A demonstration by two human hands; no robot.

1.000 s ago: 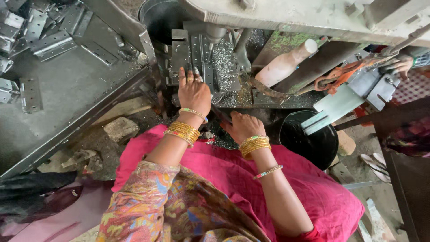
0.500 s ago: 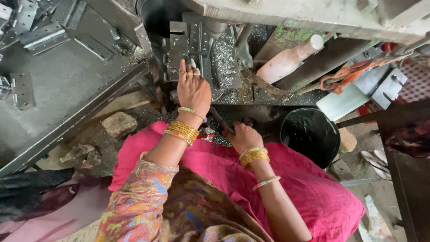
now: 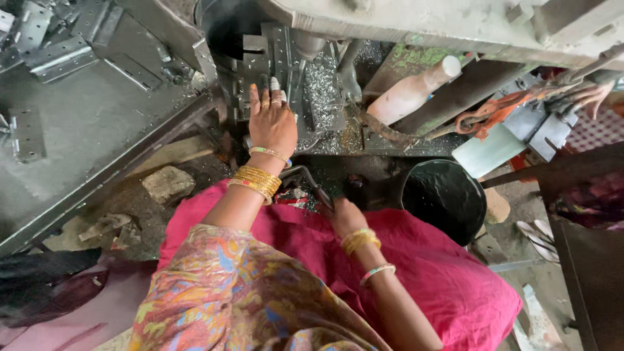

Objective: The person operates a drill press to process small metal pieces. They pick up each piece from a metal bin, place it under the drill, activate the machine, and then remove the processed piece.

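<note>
I'm sitting at a big grey press machine point(image 3: 455, 26), its frame running across the top, with a grey metal table point(image 3: 84, 130) sloping off to my left and carrying stamped metal brackets point(image 3: 52, 52). Pink cloth point(image 3: 455, 286) is covering my lap. A black bucket point(image 3: 443, 198) is standing just beside my right knee, under the machine bed. A pale plastic bottle point(image 3: 416, 91) is leaning tilted behind the bed, near a heap of metal shavings point(image 3: 322, 91). My left hand point(image 3: 272, 120) is lying flat, fingers stretched out, pressing on the small metal piece point(image 3: 260, 71) in the die area; not gripping, just touching. My right hand point(image 3: 344, 218) is closing around the end of a dark bent lever point(image 3: 304, 175) low down by my lap; fingers hidden, so I can't tell how tightly.
</note>
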